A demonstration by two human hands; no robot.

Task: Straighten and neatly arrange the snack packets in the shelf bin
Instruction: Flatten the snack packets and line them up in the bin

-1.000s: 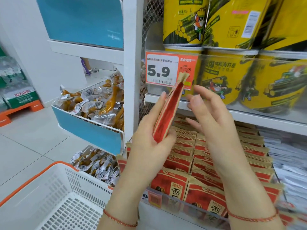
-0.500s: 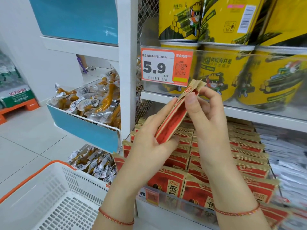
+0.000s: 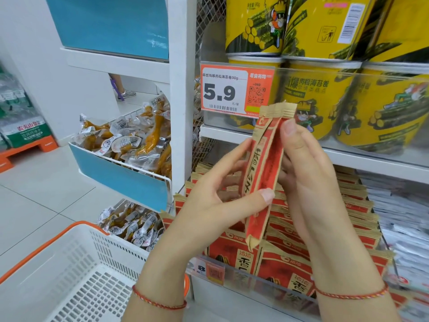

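A small stack of red and tan snack packets [image 3: 264,173] stands upright and edge-on above the shelf bin. My left hand [image 3: 216,203] grips its lower part, thumb across the near edge and fingers behind. My right hand [image 3: 308,177] holds the right side, thumb near the top and fingers behind the stack. Below, the shelf bin [image 3: 262,282] with a clear front wall holds several rows of the same red packets [image 3: 348,205], standing face forward.
Yellow seaweed-roll tubs [image 3: 325,98] fill the shelf above, behind a 5.9 price tag [image 3: 234,89]. A white upright [image 3: 181,89] bounds the bin's left. Further left are blue-fronted bins of vacuum-packed snacks [image 3: 130,145]. A white basket with orange rim [image 3: 69,275] sits at bottom left. White packets [image 3: 404,217] lie right.
My right hand closed onto the packets and now holds their right side. The stack turned more upright and shifted right, its printed face partly showing.
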